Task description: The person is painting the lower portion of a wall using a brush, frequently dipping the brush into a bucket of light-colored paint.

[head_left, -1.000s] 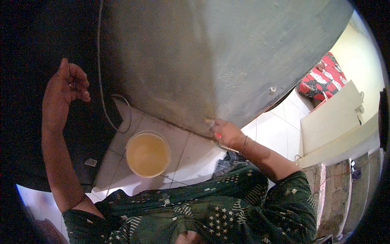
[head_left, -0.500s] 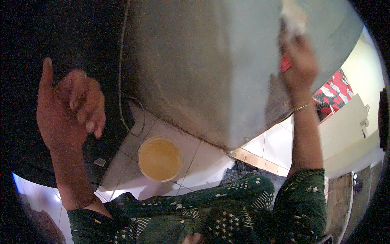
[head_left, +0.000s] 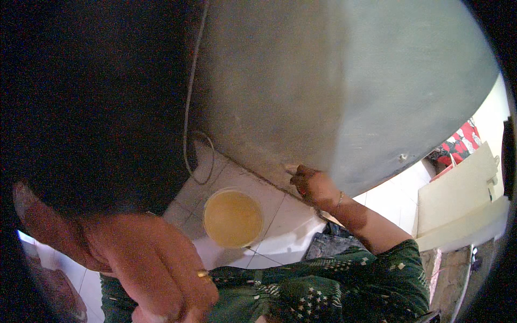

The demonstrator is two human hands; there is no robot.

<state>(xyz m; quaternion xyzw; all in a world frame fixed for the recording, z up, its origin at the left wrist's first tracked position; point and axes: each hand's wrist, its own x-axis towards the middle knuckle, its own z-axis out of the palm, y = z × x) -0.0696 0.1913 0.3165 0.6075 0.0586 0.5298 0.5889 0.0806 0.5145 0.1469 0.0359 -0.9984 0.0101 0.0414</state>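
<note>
My right hand (head_left: 318, 188) is at the lower edge of a large grey surface (head_left: 398, 91), a wall or a door panel. Its fingers are bent around something mostly hidden; a pale tip shows past them and a small red spot between them. Close to the camera, my left hand (head_left: 151, 258) looms large at the lower left. The thumb stands apart from the bent fingers, a gold ring is on one finger, and I see nothing held. Below the grey surface, a round tub (head_left: 232, 218) of cloudy yellowish liquid stands on the tiled floor.
A thin pale cable (head_left: 189, 107) hangs down and loops near the floor, beside a dark area on the left. Dark blue fabric (head_left: 328, 242) lies by my knees. At the right are a cream panel (head_left: 455, 188) and red, black and white patterned cloth (head_left: 460, 142).
My right hand has moved from high on the grey surface down and left to its lower edge. My left hand has dropped and come closer to the camera.
</note>
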